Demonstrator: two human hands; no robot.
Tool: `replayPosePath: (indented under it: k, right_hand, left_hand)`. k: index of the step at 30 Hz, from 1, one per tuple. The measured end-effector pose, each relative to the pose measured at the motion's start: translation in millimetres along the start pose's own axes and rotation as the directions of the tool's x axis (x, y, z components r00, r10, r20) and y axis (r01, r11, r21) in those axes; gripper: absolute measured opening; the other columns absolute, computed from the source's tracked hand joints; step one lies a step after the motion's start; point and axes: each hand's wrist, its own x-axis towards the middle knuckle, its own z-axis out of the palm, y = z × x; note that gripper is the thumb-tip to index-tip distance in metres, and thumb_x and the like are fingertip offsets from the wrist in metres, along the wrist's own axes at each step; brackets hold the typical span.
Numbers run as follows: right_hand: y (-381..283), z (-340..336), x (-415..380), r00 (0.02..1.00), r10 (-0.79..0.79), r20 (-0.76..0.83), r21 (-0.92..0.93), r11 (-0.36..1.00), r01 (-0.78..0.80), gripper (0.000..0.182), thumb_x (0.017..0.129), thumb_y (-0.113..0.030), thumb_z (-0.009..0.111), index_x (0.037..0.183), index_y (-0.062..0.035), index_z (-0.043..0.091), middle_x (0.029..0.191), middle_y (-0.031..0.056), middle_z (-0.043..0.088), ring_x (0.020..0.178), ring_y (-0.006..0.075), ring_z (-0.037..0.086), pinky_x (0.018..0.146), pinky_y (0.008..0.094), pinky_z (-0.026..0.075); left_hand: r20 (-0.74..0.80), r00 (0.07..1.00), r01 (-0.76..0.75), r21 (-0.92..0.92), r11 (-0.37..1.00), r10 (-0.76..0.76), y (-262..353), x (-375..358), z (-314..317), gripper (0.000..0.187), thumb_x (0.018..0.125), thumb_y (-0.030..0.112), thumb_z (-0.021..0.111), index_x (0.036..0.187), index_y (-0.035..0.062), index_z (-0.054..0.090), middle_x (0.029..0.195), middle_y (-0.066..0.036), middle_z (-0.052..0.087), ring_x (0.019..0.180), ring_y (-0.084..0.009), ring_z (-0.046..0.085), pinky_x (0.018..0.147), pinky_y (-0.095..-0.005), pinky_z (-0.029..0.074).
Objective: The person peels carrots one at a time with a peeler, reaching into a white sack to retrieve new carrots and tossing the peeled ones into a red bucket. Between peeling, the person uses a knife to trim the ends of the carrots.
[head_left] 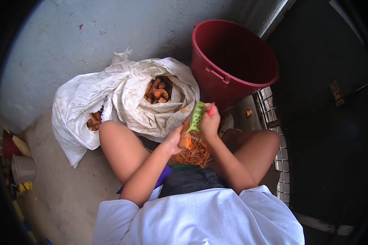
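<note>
My left hand point(174, 140) is wrapped round an orange root vegetable point(185, 141), partly hidden by the fingers. Closed round the red handle of a green peeler point(196, 117), my right hand point(210, 123) holds the tool's green part over the vegetable. Orange peelings point(195, 154) lie heaped between my legs, just below both hands. Beyond my left hand stands an open white sack point(129, 99) with brownish-orange roots point(157, 90) inside.
A large red bucket point(204, 75) stands beyond my right hand, against the wall. Another white sack point(71, 102) leans at the left, roots showing through an opening. A grey basket point(23, 169) is at far left; a metal grate point(281, 159) lies right of my leg.
</note>
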Motion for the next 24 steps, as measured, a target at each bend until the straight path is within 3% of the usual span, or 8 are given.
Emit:
replayPosePath:
  k: [3,6,9,12,14,18,20,24]
  right_hand:
    - [-19.8,11.4,-29.0,0.99,-0.045,0.133,-0.16,0.985,0.066,0.015,0.08,-0.013,0.05,0.091,-0.0024,0.052,0.069,0.0213,0.054,0.064,0.0338,0.055,0.058,0.0355,0.042]
    - [-22.3,11.1,-26.3,0.988,0.051,0.143,-0.248,0.969,-0.014,0.014,0.079,-0.011,0.049,0.09,-0.0037,0.052,0.072,0.0221,0.054,0.069,0.0382,0.054,0.059,0.0381,0.042]
    - [0.2,14.0,-14.9,0.988,-0.15,0.047,-0.227,0.961,0.157,0.013,0.078,-0.009,0.048,0.089,-0.0038,0.052,0.072,0.022,0.054,0.069,0.0388,0.054,0.06,0.0392,0.043]
    - [29.2,-10.2,27.0,0.974,0.056,-0.217,-0.382,0.914,-0.138,0.015,0.077,-0.009,0.047,0.091,-0.0047,0.053,0.074,0.0192,0.058,0.069,0.0344,0.057,0.062,0.0386,0.043]
    - [42.3,-28.3,42.1,0.943,0.126,-0.307,-0.279,0.936,-0.216,0.016,0.076,-0.005,0.046,0.09,-0.0028,0.053,0.071,0.0139,0.058,0.066,0.0257,0.057,0.062,0.0343,0.043]
    - [20.2,-7.4,18.6,0.997,-0.051,-0.063,-0.058,0.997,0.047,0.012,0.076,-0.003,0.047,0.086,0.0006,0.052,0.066,0.0066,0.054,0.062,0.0165,0.052,0.059,0.03,0.042]
    - [-15.1,5.0,-7.3,0.988,0.106,0.112,0.039,0.993,-0.111,0.012,0.077,-0.005,0.047,0.088,-0.0009,0.052,0.066,0.0118,0.055,0.061,0.0223,0.055,0.058,0.0322,0.042]
    - [-27.9,12.8,-28.0,0.993,0.004,0.119,-0.163,0.986,0.015,0.013,0.079,-0.011,0.048,0.09,-0.0038,0.052,0.069,0.0228,0.053,0.066,0.0397,0.052,0.057,0.0377,0.041]
  left_hand:
    - [-0.102,0.994,0.0,-0.208,0.978,-0.022,5.1,-10.5,25.1,0.031,0.088,0.031,0.029,0.094,0.0075,0.048,0.074,-0.007,0.054,0.058,-0.0206,0.053,0.045,-0.0325,0.045]
    - [0.006,1.0,-0.024,-0.04,0.999,0.025,0.0,-7.7,12.2,0.029,0.088,0.029,0.029,0.092,0.0085,0.048,0.074,-0.007,0.054,0.058,-0.0206,0.053,0.043,-0.0318,0.043]
    - [0.04,0.994,0.099,0.038,0.994,-0.1,0.5,-6.8,3.5,0.031,0.089,0.032,0.028,0.09,0.0088,0.048,0.073,-0.009,0.053,0.056,-0.0208,0.051,0.04,-0.0305,0.04]
    - [0.222,0.958,0.163,0.092,0.982,-0.18,-6.9,-16.3,2.9,0.037,0.089,0.04,0.026,0.091,0.0094,0.047,0.074,-0.009,0.052,0.061,-0.0206,0.051,0.045,-0.0292,0.042]
    - [0.339,0.92,0.186,0.065,0.98,-0.197,-12.8,-8.7,-7.3,0.04,0.088,0.043,0.027,0.093,0.0093,0.047,0.075,-0.008,0.051,0.063,-0.0188,0.05,0.049,-0.0282,0.042]
    - [0.185,0.973,0.147,-0.027,0.989,-0.139,-2.7,-1.8,-6.2,0.039,0.088,0.042,0.029,0.094,0.0071,0.047,0.073,-0.004,0.049,0.064,-0.0142,0.048,0.052,-0.0268,0.042]
    - [0.135,0.989,0.068,-0.125,0.99,-0.051,1.7,-9.3,9.0,0.032,0.088,0.034,0.031,0.093,0.0072,0.047,0.075,-0.004,0.052,0.064,-0.0158,0.051,0.053,-0.0279,0.043]
    - [-0.027,1.0,-0.015,-0.141,0.99,0.011,-2.2,-9.1,16.7,0.028,0.088,0.029,0.032,0.093,0.0071,0.047,0.074,-0.005,0.051,0.059,-0.0159,0.048,0.048,-0.0272,0.04]
